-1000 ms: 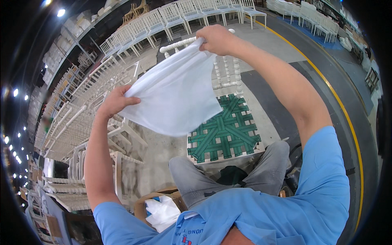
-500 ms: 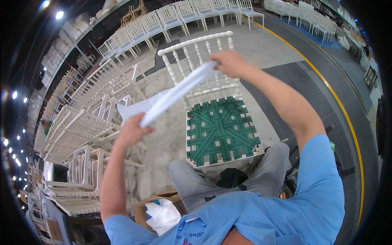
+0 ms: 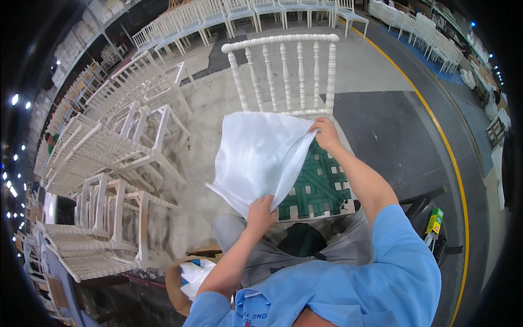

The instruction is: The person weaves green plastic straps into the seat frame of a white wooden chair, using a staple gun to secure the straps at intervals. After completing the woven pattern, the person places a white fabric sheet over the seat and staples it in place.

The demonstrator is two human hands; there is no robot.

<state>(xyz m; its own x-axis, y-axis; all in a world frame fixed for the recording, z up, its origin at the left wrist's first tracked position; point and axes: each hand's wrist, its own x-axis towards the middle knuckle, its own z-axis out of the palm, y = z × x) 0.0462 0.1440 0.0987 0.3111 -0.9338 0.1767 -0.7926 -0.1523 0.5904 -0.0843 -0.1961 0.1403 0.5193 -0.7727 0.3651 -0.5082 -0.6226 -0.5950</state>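
A white fabric sheet [image 3: 256, 155] is stretched between my two hands over the seat of a white chair [image 3: 286, 38] with turned spindles. Green woven webbing [image 3: 313, 188] makes up the seat and shows along its right side; the cloth hides the left part. My right hand [image 3: 326, 134] pinches the cloth's far right corner, near the foot of the backrest. Closer to me, my left hand [image 3: 261, 215] grips the near edge of the cloth at the seat's front. The cloth's left side hangs out past the seat.
Unfinished white chair frames [image 3: 114, 147] crowd the left side. A row of white chairs [image 3: 239, 16] lines the far side. By my left elbow stands a cardboard box [image 3: 175, 289] holding white material. A green and yellow box [image 3: 434, 220] lies to my right, near a yellow floor line [image 3: 436, 114].
Both hands have come down and nearer to me, the left one also moving right. The cloth has spread from a narrow raised strip into a broad sheet over the seat.
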